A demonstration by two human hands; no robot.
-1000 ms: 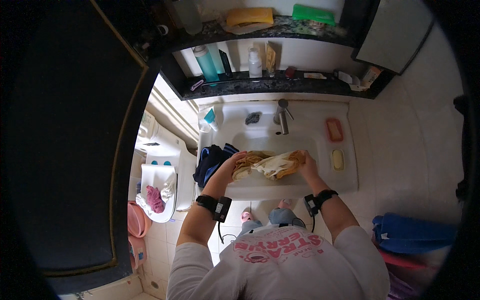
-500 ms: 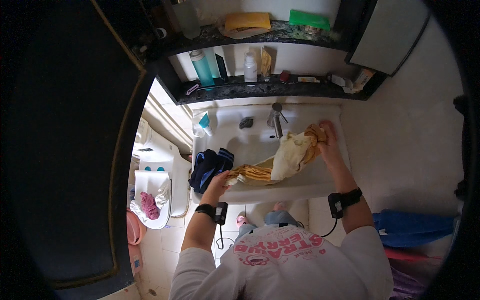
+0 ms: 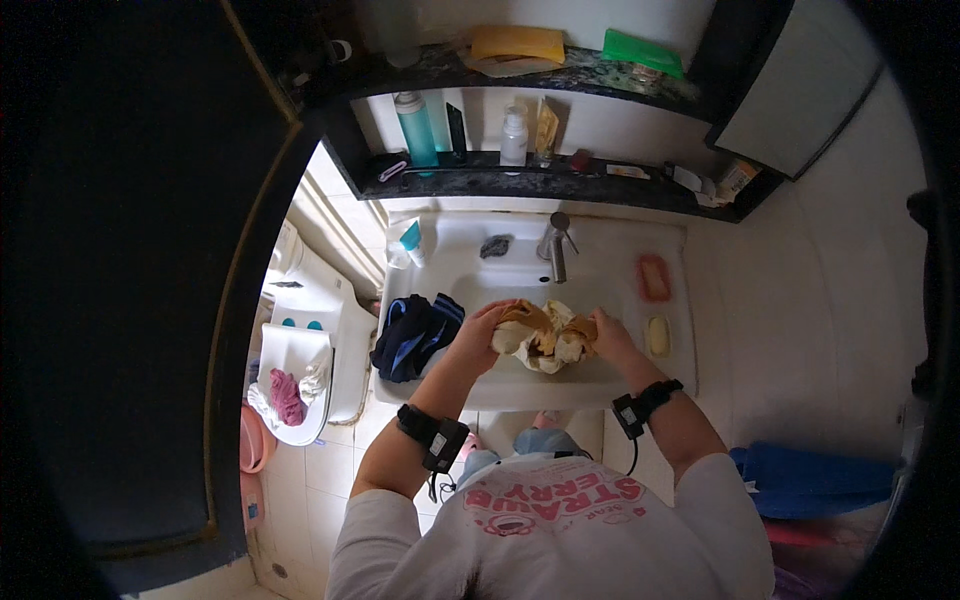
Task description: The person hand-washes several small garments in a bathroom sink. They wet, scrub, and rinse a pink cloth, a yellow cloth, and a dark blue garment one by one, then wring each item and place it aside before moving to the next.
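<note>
Below a dark stone shelf (image 3: 500,182) on which bottles (image 3: 418,135) are lined up, a white sink (image 3: 620,235) is seen. Over its front part, near the middle of the front edge, a bunched cream-and-tan cloth (image 3: 545,343) is held. Its left end is clasped by the curled left hand (image 3: 485,333); its right end is pinched by the right hand (image 3: 612,338). Whether the sink is touched by the cloth cannot be told. Toward the front left corner, a dark blue garment (image 3: 402,335) is heaped. Near the back edge a faucet (image 3: 557,250) is mounted; by the right edge, a soap bar (image 3: 657,337) is placed in front of a red soap dish (image 3: 653,278).
</note>
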